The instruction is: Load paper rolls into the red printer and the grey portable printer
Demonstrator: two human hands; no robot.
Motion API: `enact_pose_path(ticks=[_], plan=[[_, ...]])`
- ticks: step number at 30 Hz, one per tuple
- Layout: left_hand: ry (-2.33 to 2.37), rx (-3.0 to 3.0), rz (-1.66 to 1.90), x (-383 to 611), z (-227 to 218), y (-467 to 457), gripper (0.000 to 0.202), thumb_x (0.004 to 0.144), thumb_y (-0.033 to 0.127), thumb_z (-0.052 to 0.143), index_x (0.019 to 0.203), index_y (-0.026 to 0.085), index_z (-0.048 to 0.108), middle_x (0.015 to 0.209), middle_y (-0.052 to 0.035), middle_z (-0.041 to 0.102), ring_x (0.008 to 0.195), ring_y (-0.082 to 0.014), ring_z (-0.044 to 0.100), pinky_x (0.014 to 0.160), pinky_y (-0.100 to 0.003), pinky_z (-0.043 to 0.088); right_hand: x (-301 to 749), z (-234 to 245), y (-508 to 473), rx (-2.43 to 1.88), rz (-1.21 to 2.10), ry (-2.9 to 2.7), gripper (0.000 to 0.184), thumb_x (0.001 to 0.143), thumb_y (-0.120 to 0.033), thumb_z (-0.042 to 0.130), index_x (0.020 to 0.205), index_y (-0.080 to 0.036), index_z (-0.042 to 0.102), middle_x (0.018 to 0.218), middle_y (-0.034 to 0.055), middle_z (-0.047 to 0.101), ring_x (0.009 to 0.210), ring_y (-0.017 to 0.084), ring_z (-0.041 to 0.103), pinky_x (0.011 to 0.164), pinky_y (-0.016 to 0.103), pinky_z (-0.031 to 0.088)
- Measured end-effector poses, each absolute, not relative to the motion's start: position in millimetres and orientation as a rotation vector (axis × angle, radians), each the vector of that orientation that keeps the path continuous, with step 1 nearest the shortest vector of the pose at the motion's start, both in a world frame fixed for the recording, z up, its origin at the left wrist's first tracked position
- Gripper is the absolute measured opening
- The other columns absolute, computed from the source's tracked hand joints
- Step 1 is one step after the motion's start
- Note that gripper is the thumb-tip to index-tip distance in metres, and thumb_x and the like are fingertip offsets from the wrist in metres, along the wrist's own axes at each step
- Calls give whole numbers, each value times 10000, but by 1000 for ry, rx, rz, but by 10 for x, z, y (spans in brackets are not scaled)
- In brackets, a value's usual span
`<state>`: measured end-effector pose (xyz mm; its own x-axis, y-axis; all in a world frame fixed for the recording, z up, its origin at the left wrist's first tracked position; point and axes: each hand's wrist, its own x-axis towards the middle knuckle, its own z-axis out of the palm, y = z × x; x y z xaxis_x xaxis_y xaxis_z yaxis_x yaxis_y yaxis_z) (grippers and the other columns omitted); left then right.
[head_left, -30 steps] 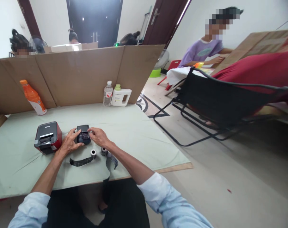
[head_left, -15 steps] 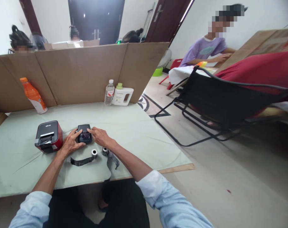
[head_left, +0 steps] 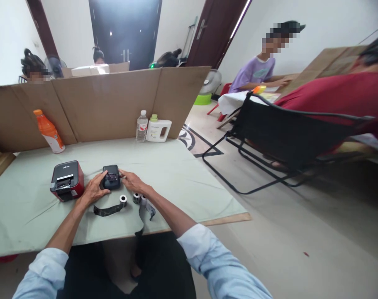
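Observation:
A small black printer (head_left: pixel 111 183) with a dark glossy strip on top sits on the table between my hands. My left hand (head_left: pixel 96 189) grips its left side, with the thumb at the lower edge and the fingers along the upper left. My right hand (head_left: pixel 132 182) holds its right side, fingertips at the upper right corner. Nearer me lies a paper roll (head_left: pixel 123 201) with a black tail (head_left: pixel 107 210) unrolled to the left. Beside it is a dark roll (head_left: pixel 136 198), with more black strip (head_left: pixel 149 211) partly under my right wrist.
A larger black and red printer (head_left: pixel 67 182) stands left of my left hand. An orange bottle (head_left: pixel 50 132), a water bottle (head_left: pixel 142 126) and a white jug (head_left: pixel 158 130) stand along the cardboard screen (head_left: pixel 110 104). A black folding chair (head_left: pixel 288 141) and people are at the right.
My right index finger has slid off the small printer's top to its right edge. The left hand keeps its hold. The view has shifted slightly.

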<state>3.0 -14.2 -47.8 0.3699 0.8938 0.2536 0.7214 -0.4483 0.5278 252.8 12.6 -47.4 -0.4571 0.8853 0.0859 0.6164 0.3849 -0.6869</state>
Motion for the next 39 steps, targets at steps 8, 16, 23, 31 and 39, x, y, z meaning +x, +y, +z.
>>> enact_pose_path(ticks=[8, 16, 23, 31, 39], plan=[[1476, 2284, 730, 67, -428, -115, 881, 682, 268, 813, 1508, 170, 522, 1500, -168, 586, 1386, -351, 563, 1177, -495, 445, 2530, -439, 221, -1062, 1156, -1979, 480, 776, -152, 552, 1234, -155, 696, 1028, 38, 755, 943, 197, 630, 888, 285, 501], [1402, 2447, 604, 433, -302, 236, 903, 668, 309, 853, 1502, 178, 532, 1468, -168, 612, 1343, -367, 593, 1137, -489, 474, 2791, -530, 240, -1196, 997, -1829, 543, 807, -150, 485, 1321, -123, 658, 1198, 102, 731, 989, 218, 647, 944, 345, 515], [1271, 2560, 405, 1255, -346, 513, 951, 722, 348, 841, 1563, 201, 425, 1504, -174, 572, 1354, -377, 573, 1120, -477, 466, 3453, -686, 215, -1462, 679, -1738, 549, 824, -171, 464, 1336, -151, 662, 1206, 116, 735, 1041, 245, 664, 981, 372, 515], [1298, 2525, 256, 1464, -262, 486, 877, 783, 329, 782, 1567, 179, 418, 1529, -189, 543, 1392, -383, 539, 1131, -475, 447, 3650, -1056, 5, -1496, 552, -1474, 537, 848, -204, 418, 1326, -149, 658, 1164, 132, 733, 921, 229, 665, 920, 392, 549], [1387, 2394, 804, 622, 733, -93, 420, 885, 406, 684, 1254, 209, 723, 1302, -95, 714, 1158, -273, 675, 976, -414, 575, 3620, -1170, -151, -1475, 432, -1531, 402, 884, -213, 429, 1163, -148, 710, 1063, 147, 733, 918, 246, 672, 891, 382, 536]])
